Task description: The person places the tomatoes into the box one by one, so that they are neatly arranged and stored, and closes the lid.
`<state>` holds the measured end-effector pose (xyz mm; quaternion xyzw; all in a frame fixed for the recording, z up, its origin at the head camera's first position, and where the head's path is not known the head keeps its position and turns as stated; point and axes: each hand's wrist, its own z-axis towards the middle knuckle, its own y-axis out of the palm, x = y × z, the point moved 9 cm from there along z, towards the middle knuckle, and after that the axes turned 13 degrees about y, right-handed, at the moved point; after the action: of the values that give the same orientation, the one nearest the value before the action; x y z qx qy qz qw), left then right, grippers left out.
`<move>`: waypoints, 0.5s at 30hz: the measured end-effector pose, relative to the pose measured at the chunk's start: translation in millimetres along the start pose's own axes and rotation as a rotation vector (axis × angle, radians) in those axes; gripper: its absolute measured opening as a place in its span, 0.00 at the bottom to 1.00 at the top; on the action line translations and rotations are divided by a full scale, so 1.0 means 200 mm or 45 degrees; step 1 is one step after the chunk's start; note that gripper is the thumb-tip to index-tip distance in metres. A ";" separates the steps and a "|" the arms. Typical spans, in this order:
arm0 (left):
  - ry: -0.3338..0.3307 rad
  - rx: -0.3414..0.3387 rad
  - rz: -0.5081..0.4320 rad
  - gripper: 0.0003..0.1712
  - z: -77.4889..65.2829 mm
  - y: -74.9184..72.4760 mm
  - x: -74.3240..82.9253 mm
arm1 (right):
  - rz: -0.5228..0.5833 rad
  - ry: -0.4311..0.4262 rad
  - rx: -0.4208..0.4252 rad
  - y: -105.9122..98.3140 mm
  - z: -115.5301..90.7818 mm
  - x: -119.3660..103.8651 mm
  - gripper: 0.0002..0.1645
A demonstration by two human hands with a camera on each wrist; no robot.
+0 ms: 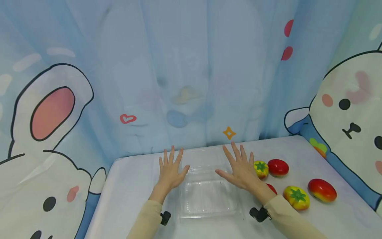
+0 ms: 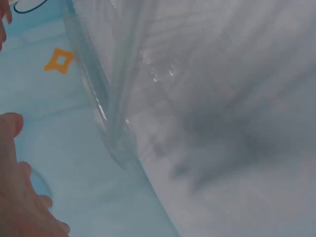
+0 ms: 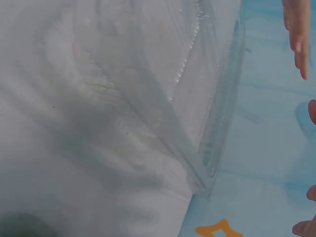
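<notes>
A clear plastic container (image 1: 206, 215) stands on the white table, its clear lid (image 1: 204, 159) folded back toward the curtain. My left hand (image 1: 170, 173), fingers spread and straight, hovers by the container's left side and holds nothing. Over its right side my right hand (image 1: 241, 171) is likewise spread, with nothing in it. In the left wrist view, part of the left hand (image 2: 19, 187) shows at the edge, apart from the container (image 2: 116, 113). The right wrist view has fingertips (image 3: 300, 44) at its right edge and the container (image 3: 163, 118) in the middle.
Right of the right hand lie yellow-red fruits with green leafy tops (image 1: 261, 168) (image 1: 296, 198) and smooth red fruits (image 1: 278, 167) (image 1: 322, 190). Another red fruit (image 1: 271, 189) is partly hidden by the right forearm. A blue cartoon curtain (image 1: 191, 83) hangs behind the table (image 1: 125, 199).
</notes>
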<state>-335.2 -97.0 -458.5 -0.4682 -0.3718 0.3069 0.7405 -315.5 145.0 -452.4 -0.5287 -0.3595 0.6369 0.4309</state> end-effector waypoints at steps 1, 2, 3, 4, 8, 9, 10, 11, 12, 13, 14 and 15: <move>-0.015 0.002 -0.012 0.41 -0.01 0.01 -0.02 | -0.001 0.002 -0.005 0.01 0.00 0.01 0.57; -0.027 0.009 -0.024 0.41 -0.02 0.01 -0.05 | -0.002 0.003 -0.007 0.01 0.00 0.01 0.57; -0.039 0.014 -0.035 0.40 -0.03 0.02 -0.07 | -0.005 0.005 -0.012 0.02 -0.01 0.02 0.57; -0.056 0.014 -0.049 0.40 -0.04 0.03 -0.09 | -0.004 0.006 -0.014 0.02 -0.01 0.02 0.56; -0.084 0.025 -0.115 0.40 -0.08 0.07 -0.15 | -0.013 0.007 -0.015 0.03 -0.02 0.04 0.55; -0.087 0.028 -0.134 0.40 -0.09 0.08 -0.16 | -0.016 0.008 -0.013 0.04 -0.02 0.04 0.55; -0.092 0.025 -0.142 0.40 -0.10 0.10 -0.16 | -0.019 0.009 -0.012 0.04 -0.03 0.05 0.55; -0.091 0.030 -0.148 0.39 -0.11 0.11 -0.17 | -0.025 0.011 -0.012 0.04 -0.03 0.05 0.55; -0.090 0.034 -0.154 0.39 -0.12 0.12 -0.18 | -0.026 0.013 -0.014 0.04 -0.03 0.05 0.55; -0.091 0.033 -0.157 0.39 -0.12 0.13 -0.18 | -0.030 0.016 -0.016 0.04 -0.03 0.06 0.55; -0.092 0.036 -0.166 0.39 -0.13 0.14 -0.19 | -0.032 0.019 -0.017 0.04 -0.03 0.06 0.55; -0.090 0.038 -0.168 0.39 -0.13 0.14 -0.19 | -0.034 0.022 -0.018 0.04 -0.03 0.07 0.55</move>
<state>-336.7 -128.6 -502.5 -0.4205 -0.4232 0.2791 0.7524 -312.5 154.8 -465.3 -0.5325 -0.3672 0.6239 0.4385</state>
